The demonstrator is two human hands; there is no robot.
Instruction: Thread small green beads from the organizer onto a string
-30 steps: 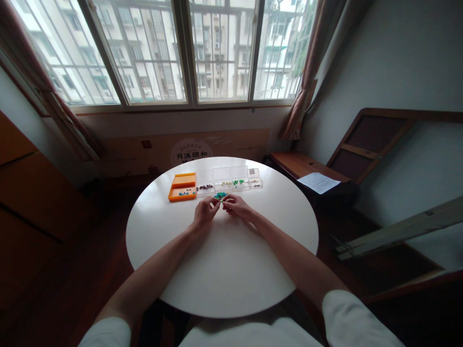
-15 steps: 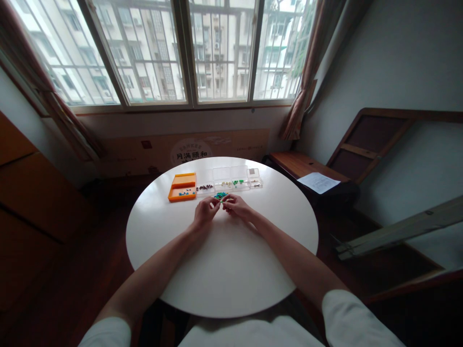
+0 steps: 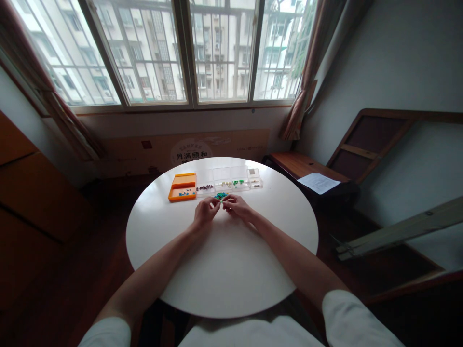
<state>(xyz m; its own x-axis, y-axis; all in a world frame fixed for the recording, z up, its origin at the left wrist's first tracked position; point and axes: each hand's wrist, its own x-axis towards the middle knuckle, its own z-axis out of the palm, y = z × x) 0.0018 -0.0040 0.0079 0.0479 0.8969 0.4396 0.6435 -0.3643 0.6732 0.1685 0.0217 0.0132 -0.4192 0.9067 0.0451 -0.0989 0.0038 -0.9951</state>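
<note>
My left hand (image 3: 207, 210) and my right hand (image 3: 236, 206) meet near the far half of the round white table (image 3: 231, 270). Fingertips of both are pinched together around a tiny greenish piece (image 3: 221, 201), too small to name. Just beyond them lies a small heap of blue and green pieces (image 3: 221, 195), partly hidden by my fingers. Behind the heap stand clear plastic boxes (image 3: 231, 173) with open lids, holding dark, cream and green bits. To their left is an open orange case (image 3: 183, 180) with several small blue pieces inside.
A low wooden bench (image 3: 300, 164) carrying white paper sheets (image 3: 318, 182) stands beyond the table at the right. A large printed cardboard box (image 3: 231, 144) leans under the window. A wooden beam (image 3: 405, 226) slants along the right side.
</note>
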